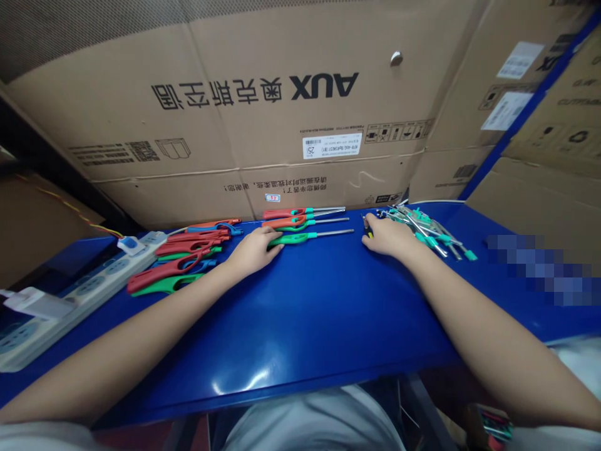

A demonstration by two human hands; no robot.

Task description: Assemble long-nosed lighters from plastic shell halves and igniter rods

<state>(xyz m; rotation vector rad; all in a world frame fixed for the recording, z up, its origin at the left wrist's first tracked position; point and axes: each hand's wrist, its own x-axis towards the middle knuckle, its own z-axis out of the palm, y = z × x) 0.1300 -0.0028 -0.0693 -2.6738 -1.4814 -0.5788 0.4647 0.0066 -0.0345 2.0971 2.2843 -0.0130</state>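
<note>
My left hand (pixel 256 252) is closed around the handle end of a green long-necked gas lighter (pixel 293 238), which lies on the blue table with its metal tube pointing right. Just beyond it are an orange lighter (pixel 286 223) and a red one (pixel 279 214), lined up the same way. My right hand (pixel 387 235) has its fingers curled over a small black-and-yellow tool (pixel 369 232); most of it is hidden, so its kind is unclear. Beside that hand is a pile of metal lighter tubes with teal ends (pixel 429 230).
Several red, green and blue lighter handles (pixel 176 266) lie at the left. Next to them runs a white power strip (pixel 101 282) with plugs in it. A cardboard sheet (pixel 225 144) stands along the back of the blue table (pixel 310 326), with more cardboard (pixel 539 194) at the right.
</note>
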